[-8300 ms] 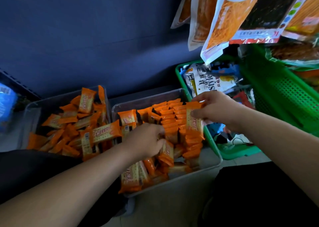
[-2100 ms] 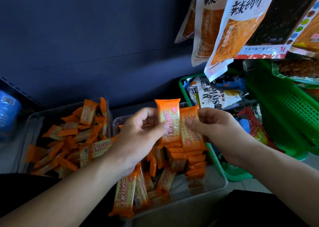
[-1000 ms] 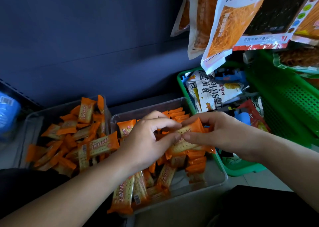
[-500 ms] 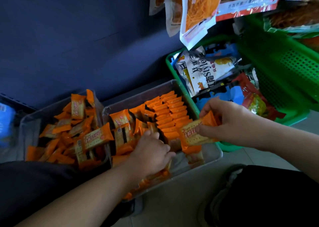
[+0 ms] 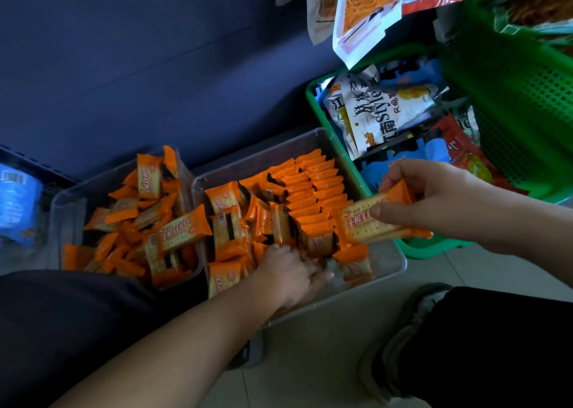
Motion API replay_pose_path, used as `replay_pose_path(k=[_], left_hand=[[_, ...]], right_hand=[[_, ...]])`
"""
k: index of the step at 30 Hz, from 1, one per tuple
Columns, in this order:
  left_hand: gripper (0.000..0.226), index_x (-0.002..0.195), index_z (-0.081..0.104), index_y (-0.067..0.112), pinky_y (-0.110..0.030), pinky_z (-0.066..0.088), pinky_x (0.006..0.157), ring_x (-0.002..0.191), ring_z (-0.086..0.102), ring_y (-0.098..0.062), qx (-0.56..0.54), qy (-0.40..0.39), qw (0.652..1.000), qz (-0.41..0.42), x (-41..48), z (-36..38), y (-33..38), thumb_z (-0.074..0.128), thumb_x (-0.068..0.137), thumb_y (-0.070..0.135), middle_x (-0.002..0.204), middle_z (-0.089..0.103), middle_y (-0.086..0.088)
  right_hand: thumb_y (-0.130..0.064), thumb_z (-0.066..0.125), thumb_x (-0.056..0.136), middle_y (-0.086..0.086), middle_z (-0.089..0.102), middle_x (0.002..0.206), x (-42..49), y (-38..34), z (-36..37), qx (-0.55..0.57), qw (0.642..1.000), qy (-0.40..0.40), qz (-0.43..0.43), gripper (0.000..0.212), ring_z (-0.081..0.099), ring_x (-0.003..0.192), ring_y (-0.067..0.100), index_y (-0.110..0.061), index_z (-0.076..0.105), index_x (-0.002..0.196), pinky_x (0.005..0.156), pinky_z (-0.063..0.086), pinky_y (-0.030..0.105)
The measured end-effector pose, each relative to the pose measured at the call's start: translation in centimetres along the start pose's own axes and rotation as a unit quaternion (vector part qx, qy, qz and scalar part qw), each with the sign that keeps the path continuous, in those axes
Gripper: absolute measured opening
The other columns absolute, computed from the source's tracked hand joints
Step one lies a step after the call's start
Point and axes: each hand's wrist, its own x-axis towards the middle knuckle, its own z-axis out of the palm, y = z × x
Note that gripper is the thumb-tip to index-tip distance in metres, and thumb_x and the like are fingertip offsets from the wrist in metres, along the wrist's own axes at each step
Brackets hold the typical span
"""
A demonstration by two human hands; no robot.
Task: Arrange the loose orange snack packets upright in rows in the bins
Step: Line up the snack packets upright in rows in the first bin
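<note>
A: Hands?

B: My right hand pinches a stack of flat orange wrapped snack packets, thumb on the printed face and fingers over the far edge. It holds them roughly level above the right rim of the clear rectangular plastic bin. My left hand is down inside that bin at the near end, fingertips among the packets. Can't tell whether it grips one.

A: Packets in that bin?

B: Upright orange rows run along the far right side. The left half is a loose orange jumble, some standing and some tilted.

A: Other bin?

B: The second clear plastic bin sits just beside it on the left. It holds a heap of loose orange packets lying every way.

A: Surroundings?

B: A green perforated plastic basket stands right of the bins and holds mixed printed snack bags. Hanging printed pouches are above it. A blue wrapped pack is at far left. My grey shoe is on the pale tiled floor.
</note>
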Motion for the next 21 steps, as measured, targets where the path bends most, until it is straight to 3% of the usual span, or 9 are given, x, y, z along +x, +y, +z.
replay_pose_path(k=[3,6,9,11,15,19,21], left_hand=[[0.057,0.147,0.048,0.04,-0.046,0.034,0.108,0.13,0.051,-0.033,-0.048,0.016,0.998,-0.03,0.3,0.4,-0.3,0.02,0.106,0.066,0.139,0.059,-0.012],[0.05,0.145,0.048,0.034,-0.039,0.044,0.094,0.123,0.058,-0.032,-0.107,0.034,0.993,-0.034,0.8,-0.2,-0.4,0.045,0.103,0.061,0.135,0.063,-0.009],[0.061,0.15,0.041,0.035,-0.038,0.049,0.092,0.12,0.061,-0.03,-0.147,0.041,0.987,-0.042,0.8,-0.5,-0.5,0.064,0.097,0.053,0.136,0.062,-0.006],[0.064,0.152,0.037,0.036,-0.04,0.052,0.091,0.117,0.063,-0.03,-0.134,0.044,0.989,-0.049,0.7,-0.4,-0.2,0.066,0.096,0.048,0.135,0.063,-0.005],[0.079,0.152,0.031,0.037,-0.042,0.052,0.092,0.115,0.063,-0.032,-0.165,0.061,0.982,-0.064,0.4,-0.7,0.2,0.067,0.088,0.066,0.133,0.063,-0.004],[0.062,0.145,0.036,0.034,-0.039,0.053,0.078,0.099,0.066,-0.027,-0.189,0.094,0.974,-0.08,0.2,-0.8,0.7,0.07,0.093,0.03,0.113,0.067,-0.002],[0.047,0.139,0.047,0.032,-0.042,0.057,0.083,0.098,0.065,-0.025,-0.226,0.085,0.968,-0.07,0.1,-1.2,0.8,0.063,0.095,0.023,0.109,0.066,0.0]], right_hand=[[-0.043,0.088,0.076,0.002,0.075,0.084,0.1,0.2,0.0,0.009,1.0,0.001,0.006,0.026,0.065,0.067,0.02,-0.035,0.067,0.091,0.059,0.051,0.036],[-0.044,0.088,0.076,0.002,0.075,0.084,0.3,0.2,0.0,0.011,1.0,-0.001,0.006,0.026,0.066,0.069,0.022,-0.036,0.067,0.09,0.061,0.052,0.038],[-0.043,0.087,0.077,0.0,0.075,0.084,0.3,-0.1,0.0,0.012,1.0,-0.006,0.007,0.027,0.069,0.073,0.023,-0.035,0.067,0.092,0.063,0.052,0.037],[-0.042,0.087,0.078,0.0,0.075,0.084,0.3,-0.3,0.0,0.011,1.0,-0.006,0.006,0.027,0.068,0.07,0.019,-0.034,0.067,0.094,0.061,0.051,0.034],[-0.039,0.088,0.078,0.0,0.075,0.08,0.3,-0.5,-0.1,0.019,1.0,-0.001,0.001,0.027,0.065,0.066,0.015,-0.031,0.069,0.095,0.059,0.051,0.032],[-0.041,0.088,0.077,0.001,0.076,0.083,0.4,-0.8,-0.1,0.014,1.0,-0.005,-0.002,0.027,0.069,0.071,0.02,-0.033,0.068,0.094,0.062,0.053,0.035],[-0.041,0.088,0.076,0.002,0.076,0.084,0.3,-0.9,-0.1,0.017,1.0,-0.006,-0.003,0.027,0.07,0.07,0.019,-0.033,0.069,0.093,0.061,0.053,0.034]])
